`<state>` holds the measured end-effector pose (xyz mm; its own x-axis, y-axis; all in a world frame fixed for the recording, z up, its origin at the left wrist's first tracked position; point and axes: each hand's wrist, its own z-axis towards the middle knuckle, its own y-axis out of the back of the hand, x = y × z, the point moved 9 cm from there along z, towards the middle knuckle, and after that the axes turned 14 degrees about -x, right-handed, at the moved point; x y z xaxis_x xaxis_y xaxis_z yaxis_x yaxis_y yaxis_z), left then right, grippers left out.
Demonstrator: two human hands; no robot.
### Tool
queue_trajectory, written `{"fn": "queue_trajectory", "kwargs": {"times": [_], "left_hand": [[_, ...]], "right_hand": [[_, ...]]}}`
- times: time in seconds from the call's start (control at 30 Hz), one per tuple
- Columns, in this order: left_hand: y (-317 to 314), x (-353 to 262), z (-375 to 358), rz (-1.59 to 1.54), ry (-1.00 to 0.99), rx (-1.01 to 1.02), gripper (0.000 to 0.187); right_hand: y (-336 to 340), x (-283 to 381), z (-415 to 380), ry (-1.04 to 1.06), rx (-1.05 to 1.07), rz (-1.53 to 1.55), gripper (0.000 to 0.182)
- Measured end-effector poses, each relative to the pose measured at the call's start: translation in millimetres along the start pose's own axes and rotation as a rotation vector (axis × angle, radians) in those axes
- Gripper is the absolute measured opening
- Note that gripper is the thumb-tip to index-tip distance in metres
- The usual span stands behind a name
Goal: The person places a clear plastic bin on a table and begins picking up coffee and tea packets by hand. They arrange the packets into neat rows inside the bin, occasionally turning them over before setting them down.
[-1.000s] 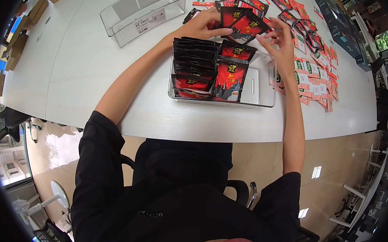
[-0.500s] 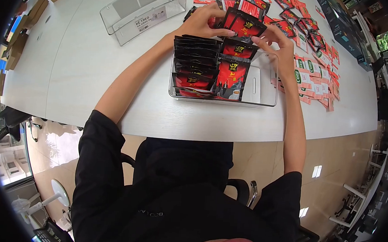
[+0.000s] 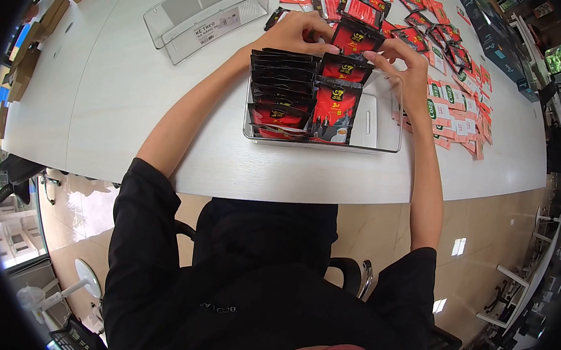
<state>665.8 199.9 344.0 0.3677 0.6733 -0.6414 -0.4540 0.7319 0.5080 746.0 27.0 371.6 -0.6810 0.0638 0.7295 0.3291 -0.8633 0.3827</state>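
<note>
Nearest on the tabletop, a clear bin holds a left row and a right row of sachets. Just beyond, the left hand and right hand both pinch one G7 sachet, thumbs near its lower corners. The step looks like squaring it; putting it in the bin calls for steady, upright lowering behind the right row. Farther off lie loose sachets.

Apparent gap right of boxed sachets
</note>
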Motion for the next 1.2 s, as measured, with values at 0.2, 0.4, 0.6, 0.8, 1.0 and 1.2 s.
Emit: {"fn": "queue_trajectory", "kwargs": {"times": [0.2,0.4,0.6,0.8,1.0,1.2], "left_hand": [[3.1,11.9,0.6,-0.162,0.118,-0.049,0.022],[-0.9,20.7,-1.3,-0.188,0.192,-0.025,0.015],[-0.1,20.7,0.1,-0.184,0.153,-0.048,0.023],[-1.9,20.2,-2.4,-0.211,0.227,-0.017,0.019],[-1.4,20.3,-1.5,-0.224,0.198,-0.017,0.019],[-2.5,21.9,-1.2,-0.217,0.154,0.02,0.017]], "right_hand": [[2.0,6.7,0.7,0.055,0.007,-0.089,0.016],[2.1,4.3,0.9,0.095,-0.023,-0.108,0.022],[6.2,10.2,0.5,0.064,-0.095,-0.031,0.025],[12.5,17.3,1.6,0.14,-0.139,-0.128,0.018],[13.0,26.1,1.9,0.188,-0.122,-0.134,0.013],[13.7,28.4,1.5,0.222,-0.126,-0.151,0.015]]}}
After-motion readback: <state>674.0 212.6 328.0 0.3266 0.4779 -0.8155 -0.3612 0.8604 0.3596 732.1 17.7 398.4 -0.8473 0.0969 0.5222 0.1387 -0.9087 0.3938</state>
